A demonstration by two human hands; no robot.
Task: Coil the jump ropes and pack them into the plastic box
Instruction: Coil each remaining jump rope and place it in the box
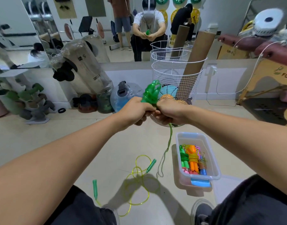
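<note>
Both my hands are raised in front of me on a green jump rope. My left hand (136,109) grips its green handles (150,93), which stick up above my fists. My right hand (169,112) grips the cord beside them. The rest of the green cord (168,143) hangs from my right hand down to the floor. The clear plastic box (211,159) stands on the floor at the lower right and holds several coiled ropes, green, orange and blue (190,159). A second yellow-green rope (137,177) with green handles lies loose on the floor between my knees.
A white wire basket (193,78) with cardboard tubes and balls stands just behind my hands. Water-bag weights (84,69) and dumbbells (32,101) line the mirror wall on the left. A wooden bench (266,78) is at the right. My knees frame the bottom.
</note>
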